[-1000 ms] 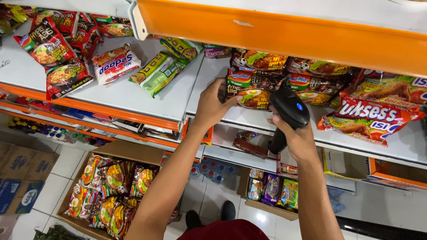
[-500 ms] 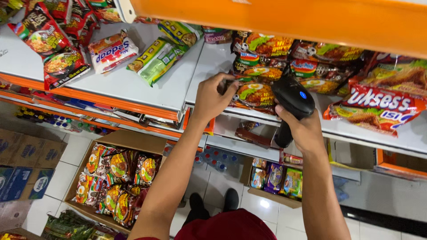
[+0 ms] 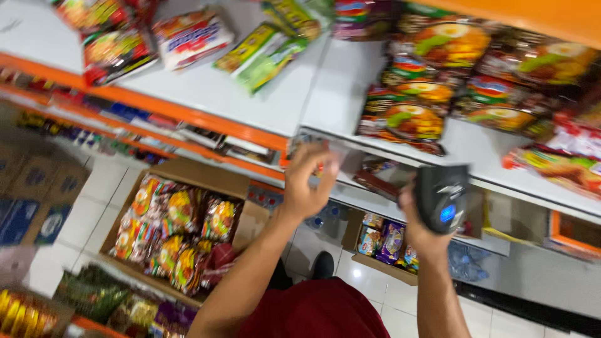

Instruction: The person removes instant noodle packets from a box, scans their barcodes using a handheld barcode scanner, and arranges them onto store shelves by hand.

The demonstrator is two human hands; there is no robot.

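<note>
**Scanner up at the noodle shelf**

Head view: your right hand (image 3: 421, 219) has its fingers wrapped tight around the black handheld scanner (image 3: 442, 197), gripping low on the body with the little blue-lit screen facing you. It sits just in front of the white shelf edge (image 3: 476, 188), below the noodle packets (image 3: 410, 119). I'd guess the scanner is rigid, fairly light plastic, a bit slick, so the grip around its narrow lower part looks like the sensible spot. Your left hand (image 3: 307, 181) is up at the shelf edge where the orange rail (image 3: 188, 116) meets the white one, fingers curled but spread. It's blurry, so I can't tell if it's pinching anything. The packets look soft and crinkly, light, easy to crush. Down on the floor there's an open cardboard box (image 3: 181, 219) full of more packets.
</note>
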